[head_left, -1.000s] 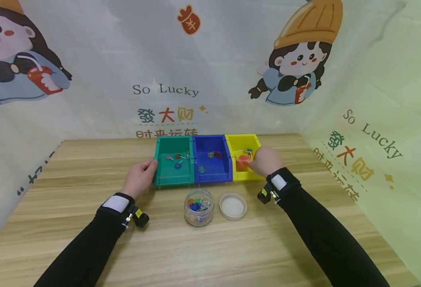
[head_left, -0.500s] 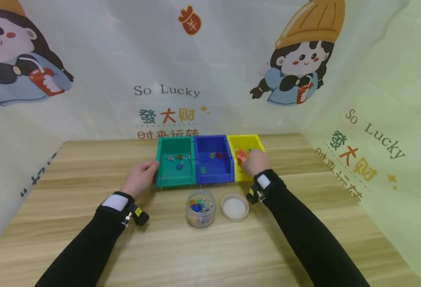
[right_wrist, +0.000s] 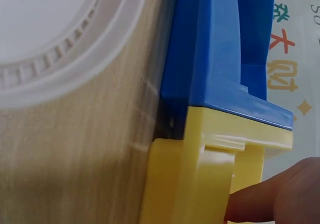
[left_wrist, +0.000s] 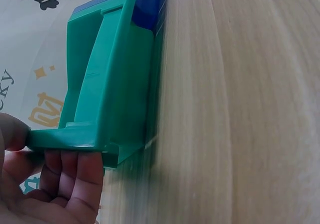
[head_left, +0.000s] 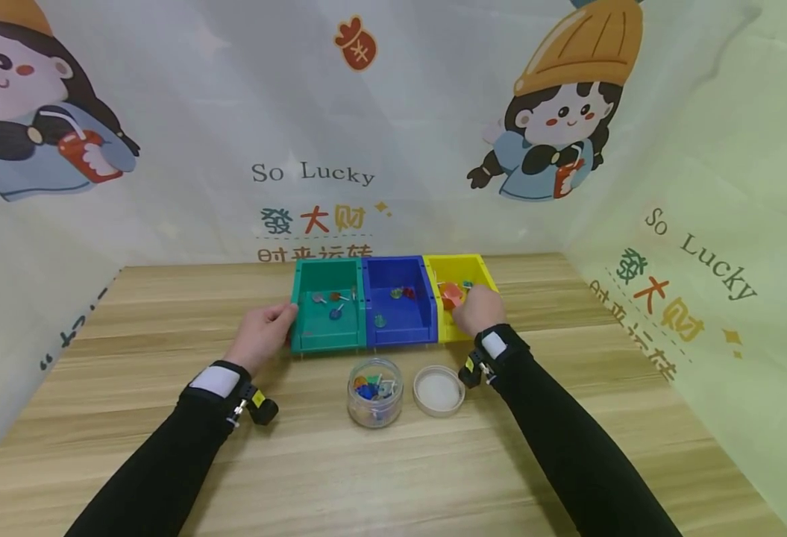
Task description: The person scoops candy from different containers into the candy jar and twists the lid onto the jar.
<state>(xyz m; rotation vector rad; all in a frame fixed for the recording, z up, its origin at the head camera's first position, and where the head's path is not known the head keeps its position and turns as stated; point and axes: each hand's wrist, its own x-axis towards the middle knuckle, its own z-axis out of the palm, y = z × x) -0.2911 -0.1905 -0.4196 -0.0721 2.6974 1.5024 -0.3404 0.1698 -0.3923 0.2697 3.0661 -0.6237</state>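
Observation:
My left hand (head_left: 261, 337) grips the left rim of the green bin (head_left: 328, 344), thumb above and fingers below, as the left wrist view shows. Inside that bin lie several small pins (head_left: 336, 312) with coloured heads. My right hand (head_left: 479, 309) reaches over the front of the yellow bin (head_left: 456, 260); its fingertips are hidden inside. Beside those fingers is an orange-red piece (head_left: 451, 295), and a small green-headed pin (head_left: 468, 284) lies behind. Whether the right hand pinches anything cannot be seen. Between them, the blue bin (head_left: 400, 335) contains several small coloured pieces (head_left: 396, 293).
In front of the bins stands a clear jar (head_left: 375, 412) with several coloured pieces in it. A round white lid (head_left: 439, 391) lies to its right on the wooden table (head_left: 366, 485). A printed cloth (head_left: 420, 134) hangs behind the bins.
My right hand has moved left from the yellow bin's right side to over its front, then stayed nearly still. The left hand keeps its grip on the green bin.

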